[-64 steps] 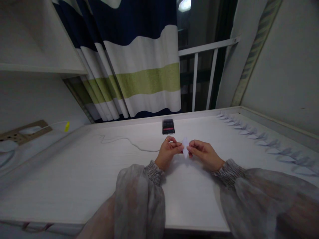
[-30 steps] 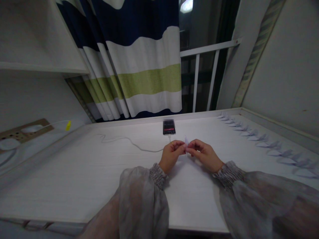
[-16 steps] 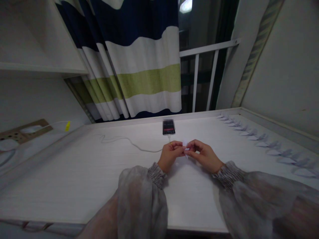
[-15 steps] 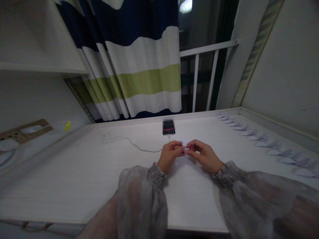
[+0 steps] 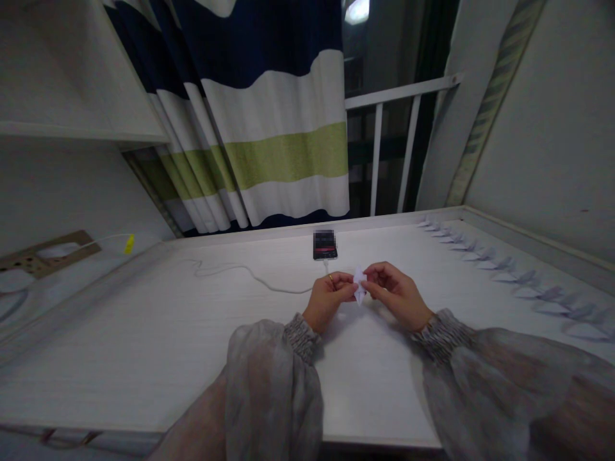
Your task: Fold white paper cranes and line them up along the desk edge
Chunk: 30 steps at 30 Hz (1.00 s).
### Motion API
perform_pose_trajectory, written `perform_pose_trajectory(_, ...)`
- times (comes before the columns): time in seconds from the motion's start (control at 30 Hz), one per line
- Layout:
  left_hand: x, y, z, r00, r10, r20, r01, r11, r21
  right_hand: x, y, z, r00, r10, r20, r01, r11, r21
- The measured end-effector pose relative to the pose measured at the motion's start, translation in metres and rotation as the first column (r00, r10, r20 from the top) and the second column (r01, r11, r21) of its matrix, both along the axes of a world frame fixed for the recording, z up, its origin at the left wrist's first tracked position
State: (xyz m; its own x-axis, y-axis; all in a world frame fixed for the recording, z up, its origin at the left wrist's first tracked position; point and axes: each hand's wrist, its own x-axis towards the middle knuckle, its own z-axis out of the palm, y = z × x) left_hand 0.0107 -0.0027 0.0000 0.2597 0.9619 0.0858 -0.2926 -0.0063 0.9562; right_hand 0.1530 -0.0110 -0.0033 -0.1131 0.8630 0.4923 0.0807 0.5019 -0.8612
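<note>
Holding item 1: small folded white paper piece (image 5: pixel 358 285), pinched between both hands just above the white table (image 5: pixel 144 346), at centre of view, its lower tip pointing down toward the tabletop.

Left hand (image 5: pixel 327 299): fingers curled in, thumb and forefinger closed on the paper's 9 o'clock edge; a ring shows on one finger. Sheer grey sleeve with gathered cuff runs back toward 7 o'clock.

Right hand (image 5: pixel 398 294): fingers bent, fingertips closed on the paper's 3 o'clock edge; knuckles raised, wrist low near the table. Matching grey sleeve runs back toward 4 o'clock.

Item 2: phone (image 5: pixel 325 244), lying flat at 12 o'clock of the hands, near but apart from them, screen blurred.

Item 3: white cable (image 5: pixel 250 272), leading from the phone's near end and trailing across the table toward 9 o'clock.

Item 4: row of folded paper pieces (image 5: pixel 500 272), laid in a line along the table's far right edge, from 1 o'clock out to 3 o'clock, well apart from the hands.

Item 5: striped curtain (image 5: pixel 269 128), navy, white and green bands, hanging beyond the table at 11 o'clock.

Item 6: white railing (image 5: pixel 398 141), at 12 to 1 o'clock, beside the curtain.
</note>
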Motion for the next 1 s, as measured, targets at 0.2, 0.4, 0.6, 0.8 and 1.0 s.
perform_pose_trajectory(0.2,-0.001,0.002,0.0,1.0,0.018,0.009,-0.018,0.998,0.065,0.001,0.002,0.0,1.0,0.005,0.013,-0.005,1.0,-0.011)
perform_pose_trajectory(0.4,0.0,0.002,0.0,1.0,0.014,0.023,-0.016,0.995,0.099,0.001,0.004,-0.001,1.0,0.016,-0.009,-0.016,1.0,-0.026)
perform_pose_trajectory(0.6,-0.001,0.002,0.0,0.999,0.033,0.03,-0.036,0.991,0.132,0.0,0.003,0.003,0.996,0.064,-0.063,-0.071,0.99,-0.125)
perform_pose_trajectory(0.8,-0.002,0.002,0.001,0.998,0.054,0.022,-0.056,0.993,0.101,0.0,0.0,0.007,0.987,0.142,-0.076,-0.154,0.968,-0.199)
perform_pose_trajectory(1.0,-0.003,0.0,0.003,1.0,0.009,0.024,-0.012,0.993,0.117,0.0,-0.001,0.009,0.98,0.17,-0.106,-0.19,0.955,-0.227)
